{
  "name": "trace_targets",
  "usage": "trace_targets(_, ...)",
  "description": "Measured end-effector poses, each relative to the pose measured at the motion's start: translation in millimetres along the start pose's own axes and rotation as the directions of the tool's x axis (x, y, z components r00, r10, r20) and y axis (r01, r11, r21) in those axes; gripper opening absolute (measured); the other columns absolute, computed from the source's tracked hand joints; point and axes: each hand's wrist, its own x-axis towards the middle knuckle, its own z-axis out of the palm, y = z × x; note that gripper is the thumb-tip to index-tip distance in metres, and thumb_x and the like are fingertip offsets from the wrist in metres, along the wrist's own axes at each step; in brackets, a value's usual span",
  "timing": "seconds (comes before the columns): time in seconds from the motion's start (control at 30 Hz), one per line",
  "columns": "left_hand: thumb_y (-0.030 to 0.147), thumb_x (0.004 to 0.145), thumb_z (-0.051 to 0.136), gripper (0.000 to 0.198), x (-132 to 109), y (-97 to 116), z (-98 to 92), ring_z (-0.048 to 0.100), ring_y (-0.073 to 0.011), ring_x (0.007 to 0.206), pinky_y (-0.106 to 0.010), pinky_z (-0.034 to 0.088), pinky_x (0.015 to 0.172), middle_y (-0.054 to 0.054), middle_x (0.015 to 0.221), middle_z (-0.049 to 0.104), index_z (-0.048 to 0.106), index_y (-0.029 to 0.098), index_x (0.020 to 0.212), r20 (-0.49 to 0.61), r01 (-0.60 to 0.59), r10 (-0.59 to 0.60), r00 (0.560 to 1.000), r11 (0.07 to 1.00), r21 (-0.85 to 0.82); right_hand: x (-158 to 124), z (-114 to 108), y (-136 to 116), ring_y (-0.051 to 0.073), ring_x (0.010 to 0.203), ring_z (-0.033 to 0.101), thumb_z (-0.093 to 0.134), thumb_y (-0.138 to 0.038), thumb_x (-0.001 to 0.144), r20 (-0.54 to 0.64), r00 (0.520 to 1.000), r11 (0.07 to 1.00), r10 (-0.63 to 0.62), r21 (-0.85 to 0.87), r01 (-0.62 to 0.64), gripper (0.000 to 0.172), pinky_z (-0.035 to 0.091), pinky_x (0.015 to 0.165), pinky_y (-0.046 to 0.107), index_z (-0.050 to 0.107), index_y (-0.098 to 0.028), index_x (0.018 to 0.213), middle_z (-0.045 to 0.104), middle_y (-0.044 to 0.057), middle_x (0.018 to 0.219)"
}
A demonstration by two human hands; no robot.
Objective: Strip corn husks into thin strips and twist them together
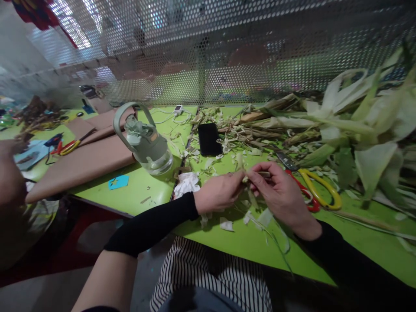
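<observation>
Low over the green table, my left hand and my right hand meet fingertip to fingertip. Both are closed in a pinch on a small pale piece of corn husk; its far part is hidden by my fingers. Thin husk strips trail below my right hand toward the table's front edge. Just right of that hand lie scissors with red and yellow handles. A black phone lies flat beyond my left hand, with husk scraps around it.
Corn husks pile up on the right. A crumpled white tissue and a green water bottle stand left of my hands. Brown paper and a blue tag lie farther left, near another person's arm. A perforated metal screen borders the back.
</observation>
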Motion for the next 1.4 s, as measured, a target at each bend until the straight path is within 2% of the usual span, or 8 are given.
trace_targets(0.27,0.040,0.105,0.038,0.030,-3.3,2.2,-17.4,0.054,-0.0122,0.062,-0.028,0.046,0.067,0.003,0.066,0.054,0.044,0.021,0.082,0.047,0.018,0.011,0.999,0.823,-0.567,-0.4,-4.1,-6.1,0.018,0.066,0.067,0.071,-0.052,0.092,-0.033,0.991,0.980,-0.133,-0.154,0.126,0.029,0.058,0.057,0.030,0.066,-0.024,0.091,0.072,0.003,0.082)
trace_targets(0.63,0.058,0.104,0.035,0.044,-10.6,7.6,-18.8,0.049,-0.0146,0.065,-0.032,0.044,0.066,0.001,0.069,0.048,0.041,0.023,0.078,0.033,0.020,0.001,0.999,0.774,-0.633,-1.8,-6.3,-6.7,0.021,0.071,0.069,0.065,-0.044,0.097,0.019,0.967,0.928,-0.255,-0.276,0.250,0.020,0.057,0.061,0.033,0.066,-0.024,0.096,0.073,0.004,0.086)
trace_targets(0.9,0.037,0.104,0.037,0.035,-7.0,-6.4,-12.0,0.047,-0.0131,0.069,-0.029,0.046,0.065,-0.001,0.077,0.047,0.038,0.022,0.072,-0.043,-0.052,0.030,0.999,0.732,-0.680,2.6,-10.8,-2.1,0.024,0.091,0.073,0.060,-0.017,0.099,0.268,0.724,0.517,-0.636,-0.549,0.657,0.020,0.059,0.080,0.038,0.066,-0.023,0.117,0.077,0.008,0.101)
trace_targets(1.03,0.035,0.103,0.032,0.032,-8.6,-0.1,-15.7,0.045,-0.0119,0.062,-0.029,0.043,0.061,0.002,0.072,0.043,0.036,0.022,0.073,0.023,0.019,-0.003,1.000,0.680,-0.733,2.6,-14.8,-8.3,0.025,0.087,0.071,0.064,-0.019,0.098,0.343,0.621,0.283,-0.705,-0.666,0.690,0.020,0.057,0.077,0.038,0.068,-0.021,0.118,0.077,0.010,0.099)
trace_targets(1.17,0.028,0.101,0.030,0.033,-10.7,9.2,-23.5,0.048,-0.0150,0.068,-0.031,0.043,0.071,0.001,0.068,0.043,0.036,0.023,0.069,0.023,0.015,-0.001,1.000,0.792,-0.610,0.2,-15.6,-12.5,0.024,0.087,0.071,0.068,-0.017,0.096,0.336,0.553,0.225,-0.763,-0.663,0.714,0.020,0.055,0.076,0.038,0.070,-0.024,0.115,0.079,0.008,0.100)
trace_targets(1.23,0.026,0.100,0.033,0.030,-10.7,12.8,-26.6,0.047,-0.0161,0.072,-0.032,0.042,0.072,0.000,0.070,0.044,0.035,0.023,0.070,0.001,0.021,-0.024,1.000,0.845,-0.535,-0.4,-13.6,-10.9,0.024,0.085,0.072,0.069,-0.020,0.096,0.273,0.607,0.359,-0.746,-0.603,0.712,0.013,0.055,0.075,0.038,0.072,-0.026,0.107,0.079,0.006,0.096)
trace_targets(1.33,0.026,0.099,0.035,0.022,-9.2,16.1,-27.4,0.043,-0.0161,0.070,-0.031,0.038,0.067,0.001,0.072,0.043,0.033,0.024,0.077,-0.007,0.065,-0.078,0.997,0.881,-0.469,0.1,-8.0,-5.7,0.020,0.073,0.069,0.066,-0.032,0.098,0.091,0.866,0.771,-0.491,-0.417,0.481,0.008,0.054,0.064,0.034,0.070,-0.026,0.095,0.076,0.002,0.085)
trace_targets(1.4,0.024,0.097,0.036,0.019,-7.9,16.1,-25.6,0.044,-0.0157,0.070,-0.031,0.037,0.068,0.001,0.073,0.044,0.033,0.024,0.079,-0.027,0.053,-0.070,0.997,0.911,-0.410,0.8,-4.2,-2.4,0.018,0.068,0.066,0.065,-0.044,0.098,0.019,0.974,0.944,-0.225,-0.243,0.223,0.021,0.052,0.059,0.032,0.068,-0.025,0.091,0.072,0.001,0.080)
